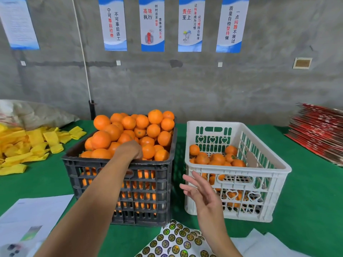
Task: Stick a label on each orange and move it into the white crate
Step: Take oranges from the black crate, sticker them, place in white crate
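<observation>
Hidden: the left hand (pixel 130 150) reaches into the black crate (pixel 118 184), fingers curled down among the oranges (pixel 130 134); whether it grips one I cannot tell.
Right hand (pixel 201 192): fingers spread and straight, holding nothing, in the air before the white crate (pixel 235 182), near its front left corner.
Oranges: heaped above the black crate's rim; a shallower layer lies in the white crate, one showing a label (pixel 232 156).
Label sheet (pixel 178 240): flat on the green table (pixel 306 210) below the right wrist, cut off by the bottom edge.
Room: the crates stand side by side with a narrow gap; the white crate's top is open.
Left side: yellow sleeves (pixel 27 145), papers (pixel 35 212).
</observation>
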`<control>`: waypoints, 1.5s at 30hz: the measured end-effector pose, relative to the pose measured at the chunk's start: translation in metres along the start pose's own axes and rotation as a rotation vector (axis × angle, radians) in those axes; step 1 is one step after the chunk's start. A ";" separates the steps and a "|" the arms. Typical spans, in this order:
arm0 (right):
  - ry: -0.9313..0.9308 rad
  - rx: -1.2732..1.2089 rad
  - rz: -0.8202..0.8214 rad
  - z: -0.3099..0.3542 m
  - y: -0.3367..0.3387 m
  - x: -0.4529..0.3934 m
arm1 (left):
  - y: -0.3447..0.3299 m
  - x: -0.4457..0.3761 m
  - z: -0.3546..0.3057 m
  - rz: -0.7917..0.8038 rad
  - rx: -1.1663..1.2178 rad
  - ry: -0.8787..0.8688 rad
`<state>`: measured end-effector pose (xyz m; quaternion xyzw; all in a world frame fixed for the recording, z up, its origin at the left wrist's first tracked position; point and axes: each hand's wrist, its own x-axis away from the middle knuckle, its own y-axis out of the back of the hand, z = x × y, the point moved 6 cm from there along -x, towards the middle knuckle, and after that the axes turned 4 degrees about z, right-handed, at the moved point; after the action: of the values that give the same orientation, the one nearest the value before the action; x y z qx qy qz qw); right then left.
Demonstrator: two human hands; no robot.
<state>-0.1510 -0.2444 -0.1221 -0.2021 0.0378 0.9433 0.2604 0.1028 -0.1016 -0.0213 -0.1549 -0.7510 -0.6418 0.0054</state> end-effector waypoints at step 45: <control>-0.096 1.105 0.359 -0.091 0.043 0.097 | -0.284 0.121 -0.002 -0.039 1.100 -0.573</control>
<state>-0.2162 -0.2514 -0.2458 0.0165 0.5461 0.8213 0.1646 -0.0813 -0.1126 -0.2696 -0.2817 -0.9462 -0.0935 -0.1290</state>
